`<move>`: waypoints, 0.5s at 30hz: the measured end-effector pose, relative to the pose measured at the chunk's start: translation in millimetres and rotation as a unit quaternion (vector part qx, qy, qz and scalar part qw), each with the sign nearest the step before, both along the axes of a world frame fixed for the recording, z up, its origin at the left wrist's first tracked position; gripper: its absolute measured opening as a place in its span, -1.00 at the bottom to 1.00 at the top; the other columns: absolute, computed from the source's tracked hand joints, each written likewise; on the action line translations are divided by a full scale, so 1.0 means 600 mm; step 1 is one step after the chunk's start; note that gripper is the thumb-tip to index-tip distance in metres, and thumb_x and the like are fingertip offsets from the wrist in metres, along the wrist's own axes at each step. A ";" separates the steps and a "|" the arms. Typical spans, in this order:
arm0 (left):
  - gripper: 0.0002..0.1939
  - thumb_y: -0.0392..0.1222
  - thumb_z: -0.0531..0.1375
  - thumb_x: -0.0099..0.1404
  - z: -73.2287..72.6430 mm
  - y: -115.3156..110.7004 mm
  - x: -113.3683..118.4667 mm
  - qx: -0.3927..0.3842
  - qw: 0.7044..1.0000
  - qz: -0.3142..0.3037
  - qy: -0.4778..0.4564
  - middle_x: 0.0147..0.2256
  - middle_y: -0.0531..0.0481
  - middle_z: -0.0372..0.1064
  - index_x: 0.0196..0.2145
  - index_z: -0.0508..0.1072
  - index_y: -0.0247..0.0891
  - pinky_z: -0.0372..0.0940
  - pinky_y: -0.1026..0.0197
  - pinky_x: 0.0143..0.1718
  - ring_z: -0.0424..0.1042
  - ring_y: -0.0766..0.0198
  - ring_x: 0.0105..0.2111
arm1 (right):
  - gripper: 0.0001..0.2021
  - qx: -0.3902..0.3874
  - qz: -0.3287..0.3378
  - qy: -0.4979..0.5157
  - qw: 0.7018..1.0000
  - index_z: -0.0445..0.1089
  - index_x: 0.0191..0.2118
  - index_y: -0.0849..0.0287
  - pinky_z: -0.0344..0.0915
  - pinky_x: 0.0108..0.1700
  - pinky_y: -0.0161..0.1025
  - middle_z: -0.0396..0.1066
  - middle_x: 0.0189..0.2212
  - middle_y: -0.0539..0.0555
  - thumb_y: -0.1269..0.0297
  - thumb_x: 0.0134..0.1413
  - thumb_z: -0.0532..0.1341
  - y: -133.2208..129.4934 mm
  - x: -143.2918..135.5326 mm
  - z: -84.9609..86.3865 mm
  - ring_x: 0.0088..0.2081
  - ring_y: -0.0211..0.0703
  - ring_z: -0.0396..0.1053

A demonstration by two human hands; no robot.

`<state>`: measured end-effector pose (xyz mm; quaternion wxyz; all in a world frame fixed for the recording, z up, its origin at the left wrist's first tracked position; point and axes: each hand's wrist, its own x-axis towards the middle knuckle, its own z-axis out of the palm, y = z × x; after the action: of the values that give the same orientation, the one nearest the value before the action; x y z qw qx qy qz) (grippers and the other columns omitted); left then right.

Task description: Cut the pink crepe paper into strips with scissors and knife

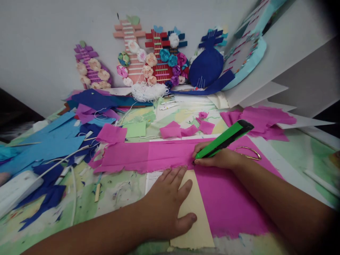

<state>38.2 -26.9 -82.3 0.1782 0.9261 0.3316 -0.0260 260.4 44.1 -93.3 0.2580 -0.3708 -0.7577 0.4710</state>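
Note:
My right hand (212,156) is closed around a green and black cutter-like tool (224,140), its tip down at the lower edge of a pink paper strip (127,156). Spread flat, my left hand (172,202) presses on a pale yellow card (196,226), fingertips at the strip's torn edge. A larger pink sheet (231,202) lies under and beside my right hand. A gold bangle circles the right wrist. White paper (152,180) shows beneath the pink and yellow pieces.
Decorated paper instruments (159,67) lean on the back wall behind white string (148,92). Blue scraps (58,134), a white power strip (20,191) and cables lie left. Pink scraps (265,120) and white boards (300,67) are at right.

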 end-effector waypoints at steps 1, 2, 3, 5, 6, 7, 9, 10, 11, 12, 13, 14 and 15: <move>-0.32 0.18 -0.07 0.20 0.001 0.000 0.000 -0.003 1.000 0.000 0.003 0.18 -0.34 -0.29 0.14 0.07 -0.33 -0.17 -0.19 0.09 -0.28 -0.14 0.16 | -0.82 -0.003 -0.002 0.000 1.000 0.31 -0.38 0.23 0.30 -0.29 -0.32 0.37 -0.44 0.01 0.22 -0.11 0.21 0.000 0.000 0.001 -0.38 -0.30 0.33; -0.32 0.18 -0.07 0.20 0.003 0.000 0.000 -0.005 1.000 0.000 0.005 0.18 -0.34 -0.30 0.14 0.06 -0.33 -0.17 -0.19 0.09 -0.28 -0.14 0.16 | -0.82 -0.006 -0.002 0.000 1.000 0.31 -0.38 0.23 0.30 -0.29 -0.32 0.37 -0.44 0.00 0.22 -0.10 0.20 0.000 0.001 0.002 -0.38 -0.30 0.33; -0.32 0.18 -0.07 0.20 0.003 0.000 0.000 -0.007 1.000 0.000 0.006 0.19 -0.34 -0.30 0.14 0.06 -0.33 -0.17 -0.19 0.09 -0.28 -0.14 0.16 | -0.82 -0.008 0.002 -0.001 1.000 0.31 -0.38 0.23 0.30 -0.29 -0.32 0.37 -0.44 0.00 0.22 -0.09 0.20 0.000 0.000 0.003 -0.38 -0.30 0.33; -0.32 0.18 -0.07 0.20 0.003 0.000 0.000 -0.009 1.000 0.000 0.006 0.19 -0.33 -0.30 0.14 0.06 -0.33 -0.17 -0.19 0.09 -0.28 -0.14 0.16 | -0.83 -0.005 0.015 -0.007 1.000 0.31 -0.37 0.23 0.29 -0.29 -0.33 0.37 -0.44 0.00 0.24 -0.08 0.19 0.001 0.000 0.005 -0.37 -0.31 0.33; -0.31 0.18 -0.07 0.20 0.002 0.000 0.000 -0.009 1.000 0.000 0.005 0.19 -0.33 -0.30 0.14 0.06 -0.33 -0.17 -0.19 0.09 -0.28 -0.14 0.16 | -0.84 0.002 0.019 -0.011 1.000 0.32 -0.37 0.23 0.29 -0.29 -0.34 0.36 -0.44 0.00 0.24 -0.08 0.19 0.002 -0.001 0.006 -0.37 -0.31 0.32; -0.31 0.18 -0.07 0.20 0.000 0.000 0.000 -0.008 1.000 0.000 0.003 0.19 -0.33 -0.29 0.14 0.06 -0.33 -0.17 -0.20 0.09 -0.28 -0.15 0.16 | -0.84 0.010 0.022 -0.017 1.000 0.32 -0.37 0.22 0.29 -0.29 -0.34 0.36 -0.44 0.00 0.24 -0.07 0.19 0.002 -0.001 0.007 -0.37 -0.32 0.32; -0.31 0.18 -0.07 0.19 -0.002 0.001 0.000 -0.005 1.000 0.002 -0.001 0.19 -0.32 -0.29 0.14 0.06 -0.33 -0.19 -0.21 0.09 -0.28 -0.15 0.16 | -0.85 0.025 0.030 -0.027 0.999 0.32 -0.37 0.22 0.28 -0.27 -0.34 0.35 -0.43 0.00 0.25 -0.07 0.19 0.003 -0.001 0.006 -0.36 -0.31 0.32; -0.31 0.18 -0.06 0.19 -0.003 0.001 0.000 -0.004 1.000 0.002 -0.002 0.19 -0.31 -0.29 0.14 0.06 -0.33 -0.19 -0.20 0.09 -0.28 -0.15 0.16 | -0.85 0.029 0.035 -0.028 0.999 0.33 -0.37 0.22 0.28 -0.26 -0.33 0.35 -0.42 0.01 0.25 -0.07 0.19 0.004 -0.001 0.006 -0.35 -0.31 0.31; -0.32 0.18 -0.06 0.19 -0.003 0.001 0.000 -0.004 1.000 0.003 -0.002 0.19 -0.30 -0.29 0.14 0.06 -0.32 -0.19 -0.19 0.10 -0.28 -0.14 0.17 | -0.84 0.027 0.039 -0.027 0.999 0.33 -0.37 0.23 0.28 -0.26 -0.32 0.34 -0.41 0.01 0.24 -0.07 0.19 0.004 0.000 0.005 -0.35 -0.31 0.32; -0.32 0.18 -0.06 0.19 -0.003 0.000 0.000 -0.004 1.000 0.003 0.000 0.19 -0.28 -0.29 0.14 0.06 -0.31 -0.19 -0.18 0.10 -0.28 -0.13 0.17 | -0.84 0.022 0.040 -0.023 0.999 0.32 -0.37 0.23 0.29 -0.26 -0.32 0.35 -0.41 0.01 0.24 -0.07 0.19 0.005 0.001 0.003 -0.34 -0.30 0.32; -0.32 0.18 -0.07 0.19 -0.003 0.000 0.000 -0.005 1.000 0.002 0.002 0.20 -0.28 -0.29 0.15 0.05 -0.30 -0.18 -0.18 0.10 -0.28 -0.12 0.17 | -0.83 0.014 0.038 -0.017 0.999 0.32 -0.36 0.23 0.29 -0.26 -0.31 0.35 -0.42 0.01 0.24 -0.07 0.19 0.006 0.003 0.002 -0.35 -0.30 0.32; -0.32 0.19 -0.07 0.20 -0.003 0.000 0.000 -0.006 1.000 0.002 0.004 0.20 -0.28 -0.30 0.15 0.05 -0.30 -0.18 -0.17 0.10 -0.29 -0.11 0.17 | -0.83 0.005 0.034 -0.011 0.999 0.32 -0.36 0.23 0.29 -0.27 -0.31 0.35 -0.42 0.01 0.23 -0.07 0.19 0.006 0.004 0.001 -0.35 -0.30 0.32; -0.32 0.19 -0.08 0.20 -0.002 0.000 -0.001 -0.006 1.000 0.002 0.005 0.19 -0.29 -0.30 0.15 0.05 -0.30 -0.17 -0.18 0.10 -0.29 -0.11 0.17 | -0.82 -0.004 0.028 -0.006 1.000 0.31 -0.36 0.23 0.30 -0.28 -0.32 0.36 -0.43 0.01 0.23 -0.08 0.19 0.006 0.005 0.000 -0.36 -0.30 0.33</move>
<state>37.8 -27.1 -83.7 0.1823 0.9243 0.3338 -0.0319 263.5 47.9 -93.4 0.2384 -0.3531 -0.7675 0.4791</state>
